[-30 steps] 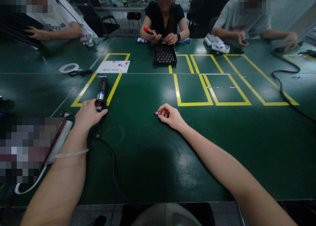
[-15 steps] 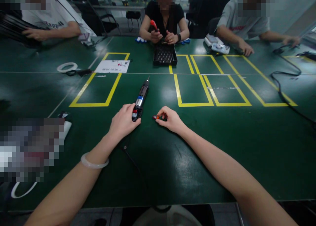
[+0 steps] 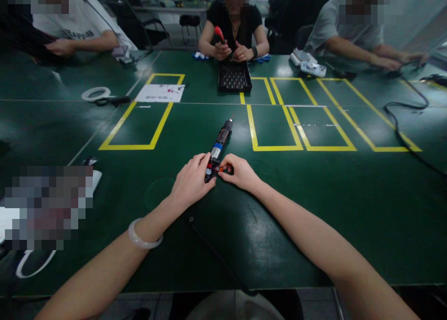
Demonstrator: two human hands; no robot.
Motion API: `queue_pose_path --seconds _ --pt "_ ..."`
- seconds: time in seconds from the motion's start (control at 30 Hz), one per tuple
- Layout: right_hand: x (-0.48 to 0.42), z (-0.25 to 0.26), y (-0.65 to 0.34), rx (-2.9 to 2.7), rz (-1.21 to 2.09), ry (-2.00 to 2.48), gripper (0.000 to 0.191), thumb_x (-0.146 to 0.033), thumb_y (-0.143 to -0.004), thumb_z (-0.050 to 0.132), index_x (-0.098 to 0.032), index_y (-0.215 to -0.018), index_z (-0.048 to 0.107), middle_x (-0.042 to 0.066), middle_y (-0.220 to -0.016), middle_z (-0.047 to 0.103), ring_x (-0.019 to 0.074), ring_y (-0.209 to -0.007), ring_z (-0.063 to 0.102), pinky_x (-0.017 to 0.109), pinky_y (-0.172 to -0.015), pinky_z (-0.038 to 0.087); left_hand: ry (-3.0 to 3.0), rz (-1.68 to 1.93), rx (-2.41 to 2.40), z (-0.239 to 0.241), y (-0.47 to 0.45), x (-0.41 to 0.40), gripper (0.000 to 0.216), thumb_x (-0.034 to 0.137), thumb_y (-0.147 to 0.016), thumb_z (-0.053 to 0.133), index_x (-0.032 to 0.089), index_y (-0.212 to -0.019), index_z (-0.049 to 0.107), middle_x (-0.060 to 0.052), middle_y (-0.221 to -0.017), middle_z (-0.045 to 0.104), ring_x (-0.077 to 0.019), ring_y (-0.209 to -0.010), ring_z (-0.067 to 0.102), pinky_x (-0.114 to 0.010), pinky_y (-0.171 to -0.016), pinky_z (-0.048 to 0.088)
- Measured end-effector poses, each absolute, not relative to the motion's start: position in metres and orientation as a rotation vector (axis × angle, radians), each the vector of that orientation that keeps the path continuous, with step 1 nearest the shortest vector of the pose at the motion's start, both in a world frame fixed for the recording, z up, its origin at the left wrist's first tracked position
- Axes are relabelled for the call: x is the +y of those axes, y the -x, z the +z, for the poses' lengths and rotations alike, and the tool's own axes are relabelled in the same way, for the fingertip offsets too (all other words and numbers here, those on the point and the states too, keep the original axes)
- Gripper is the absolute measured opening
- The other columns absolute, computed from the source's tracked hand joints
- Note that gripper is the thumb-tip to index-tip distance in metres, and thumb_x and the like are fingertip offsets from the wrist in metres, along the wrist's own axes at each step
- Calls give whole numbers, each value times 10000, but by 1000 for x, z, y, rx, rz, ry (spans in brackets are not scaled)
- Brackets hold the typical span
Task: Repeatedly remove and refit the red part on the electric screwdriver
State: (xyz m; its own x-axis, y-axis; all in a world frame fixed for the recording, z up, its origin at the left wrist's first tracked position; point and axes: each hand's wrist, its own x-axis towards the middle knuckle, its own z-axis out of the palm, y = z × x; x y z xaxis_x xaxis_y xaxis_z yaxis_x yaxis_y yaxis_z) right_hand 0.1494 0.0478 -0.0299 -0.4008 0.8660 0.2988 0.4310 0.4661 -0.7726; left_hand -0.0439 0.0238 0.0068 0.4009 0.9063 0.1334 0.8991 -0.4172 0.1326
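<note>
My left hand (image 3: 191,184) grips the rear end of a black electric screwdriver (image 3: 220,143) with a silver and blue band, its tip pointing away from me over the green table (image 3: 314,194). Its black cable (image 3: 216,255) trails back toward me. My right hand (image 3: 240,172) pinches a small red and black part (image 3: 218,169) right against the screwdriver's rear end. Both hands meet at the table's middle, fingers closed.
Yellow tape rectangles (image 3: 272,129) mark the table. A black tray (image 3: 233,77) sits in front of a person holding a red tool (image 3: 219,33). A white paper (image 3: 159,92), a tape ring (image 3: 95,93), white devices (image 3: 309,64) and a black cable (image 3: 401,119) lie farther out.
My left hand carried the screwdriver from the left yellow rectangle rightward to the middle, where it now meets my right hand's small part. My right hand barely moved.
</note>
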Motion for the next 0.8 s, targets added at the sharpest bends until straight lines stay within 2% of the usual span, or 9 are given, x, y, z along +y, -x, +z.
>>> queue_pose_path --seconds 0.17,0.4,0.6,0.8 --pt "48 -30 -146 -2053 756 1043 145 -124 -793 672 -188 -862 561 -7 -834 560 124 -698 514 245 -671 423 -2609 279 1665 7 43 24 659 401 -851 603 142 -1425 408 -160 -1371 507 -313 -1177 559 -419 -968 496" --pt "47 -28 -148 -1976 821 1009 21 -171 -844 666 -157 -858 661 17 -822 618 117 -692 583 234 -668 463 -2619 336 1678 2 45 25 656 494 -885 577 150 -1422 421 -154 -1356 520 -300 -1155 577 -400 -933 500" --pt "46 -26 -155 -1928 889 1005 139 -145 -839 613 -163 -952 692 19 -847 731 128 -733 668 247 -715 496 -2627 283 1749 4 44 25 646 512 -927 509 148 -1451 410 -158 -1360 539 -300 -1141 589 -388 -891 496" --pt "46 -24 -157 -1984 913 933 207 -131 -845 583 -183 -1034 650 36 -976 737 143 -846 677 285 -803 505 -2600 194 1785 12 44 27 591 483 -957 450 156 -1448 425 -156 -1346 556 -294 -1109 599 -375 -858 494"
